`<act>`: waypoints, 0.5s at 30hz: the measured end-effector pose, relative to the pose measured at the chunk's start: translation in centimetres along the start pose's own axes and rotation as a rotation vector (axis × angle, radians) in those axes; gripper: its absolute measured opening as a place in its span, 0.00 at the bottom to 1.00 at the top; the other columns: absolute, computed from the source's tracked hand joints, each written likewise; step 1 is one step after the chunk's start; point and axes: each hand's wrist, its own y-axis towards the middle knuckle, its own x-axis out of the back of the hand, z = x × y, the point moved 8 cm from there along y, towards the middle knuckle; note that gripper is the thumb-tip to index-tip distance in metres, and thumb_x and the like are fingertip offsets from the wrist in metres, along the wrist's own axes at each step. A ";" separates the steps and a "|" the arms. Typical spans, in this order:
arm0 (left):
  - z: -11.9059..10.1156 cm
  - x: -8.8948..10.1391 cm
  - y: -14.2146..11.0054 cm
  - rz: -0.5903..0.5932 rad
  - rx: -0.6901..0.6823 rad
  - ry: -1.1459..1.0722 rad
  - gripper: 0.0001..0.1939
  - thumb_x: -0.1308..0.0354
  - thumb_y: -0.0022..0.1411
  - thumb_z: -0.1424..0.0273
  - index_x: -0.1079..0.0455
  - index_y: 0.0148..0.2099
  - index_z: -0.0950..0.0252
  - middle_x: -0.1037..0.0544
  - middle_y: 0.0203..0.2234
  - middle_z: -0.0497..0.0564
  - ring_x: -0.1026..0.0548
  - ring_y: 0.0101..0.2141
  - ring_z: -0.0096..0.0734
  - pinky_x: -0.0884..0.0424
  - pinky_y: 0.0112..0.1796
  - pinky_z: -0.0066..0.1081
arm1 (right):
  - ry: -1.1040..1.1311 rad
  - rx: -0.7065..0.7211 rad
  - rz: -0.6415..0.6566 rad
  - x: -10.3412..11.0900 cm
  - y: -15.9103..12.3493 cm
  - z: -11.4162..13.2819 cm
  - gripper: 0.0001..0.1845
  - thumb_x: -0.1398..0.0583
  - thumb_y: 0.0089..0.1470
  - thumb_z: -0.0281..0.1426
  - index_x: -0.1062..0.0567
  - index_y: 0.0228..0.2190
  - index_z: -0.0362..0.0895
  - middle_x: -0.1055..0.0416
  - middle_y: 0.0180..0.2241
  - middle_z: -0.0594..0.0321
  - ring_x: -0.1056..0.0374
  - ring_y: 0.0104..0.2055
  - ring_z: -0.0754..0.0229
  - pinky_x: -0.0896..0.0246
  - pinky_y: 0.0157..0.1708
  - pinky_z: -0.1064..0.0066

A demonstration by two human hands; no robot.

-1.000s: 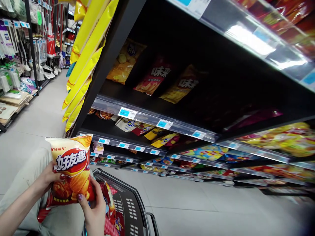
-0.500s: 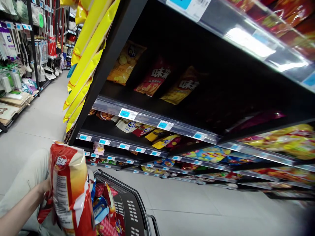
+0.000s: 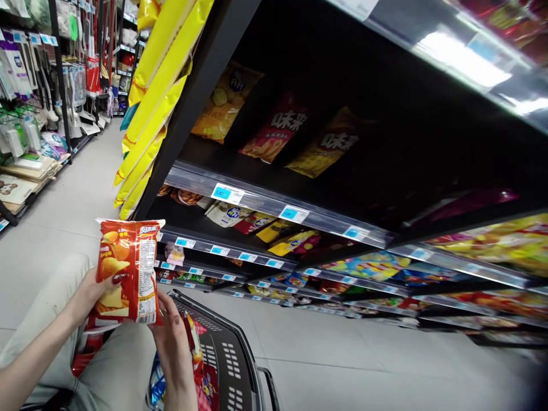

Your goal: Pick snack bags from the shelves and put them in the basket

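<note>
Both of my hands hold a red bag of potato chips above my knees. Pictures of chips cover its left part, and a white text panel with a barcode runs down its right. My left hand grips the left side, thumb across the front. At the lower right edge, my right hand is closed on the bag, some fingers hidden behind it. Below my right hand, a black shopping basket contains red and blue snack packets, partly covered by my forearm. Something red shows between my legs.
Black shelving on the right carries several chip bags and price tags. Yellow bags hang at its left end. Household goods fill a rack across the aisle. Grey tiled floor runs between.
My right hand has come into view and taken hold of the bag's right side. The red bag appears farther from the camera and turned, showing chip pictures. The view has shifted slightly.
</note>
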 end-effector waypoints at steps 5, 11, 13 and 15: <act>-0.1 -0.4 0.4 -0.071 -0.016 0.208 0.29 0.31 0.47 0.53 0.30 0.45 0.68 0.18 0.42 0.58 0.20 0.40 0.47 0.24 0.37 0.33 | -0.167 0.016 -0.020 0.4 0.5 -0.5 0.33 0.31 0.41 0.48 0.27 0.49 0.50 0.29 0.53 0.56 0.35 0.58 0.45 0.41 0.58 0.55; 2.5 -0.5 1.1 0.015 0.081 0.326 0.39 0.34 0.45 0.47 0.33 0.52 0.70 0.21 0.47 0.64 0.23 0.46 0.56 0.25 0.41 0.40 | -0.312 0.002 -0.011 -0.1 0.7 -0.9 0.29 0.32 0.43 0.47 0.24 0.45 0.46 0.23 0.46 0.57 0.29 0.50 0.45 0.34 0.52 0.58; 4.3 -0.1 1.4 0.062 0.093 0.425 0.43 0.38 0.46 0.44 0.36 0.55 0.70 0.24 0.51 0.67 0.24 0.48 0.58 0.26 0.45 0.45 | -0.336 0.001 -0.033 1.2 0.4 -1.8 0.29 0.32 0.41 0.48 0.23 0.43 0.45 0.22 0.44 0.57 0.27 0.47 0.46 0.32 0.48 0.59; 6.3 0.9 1.6 0.100 0.056 0.598 0.42 0.43 0.50 0.42 0.38 0.58 0.68 0.27 0.55 0.67 0.28 0.53 0.57 0.31 0.52 0.48 | -0.398 0.024 -0.184 4.7 -0.3 -2.8 0.30 0.32 0.39 0.48 0.23 0.41 0.44 0.21 0.41 0.56 0.26 0.44 0.46 0.31 0.45 0.61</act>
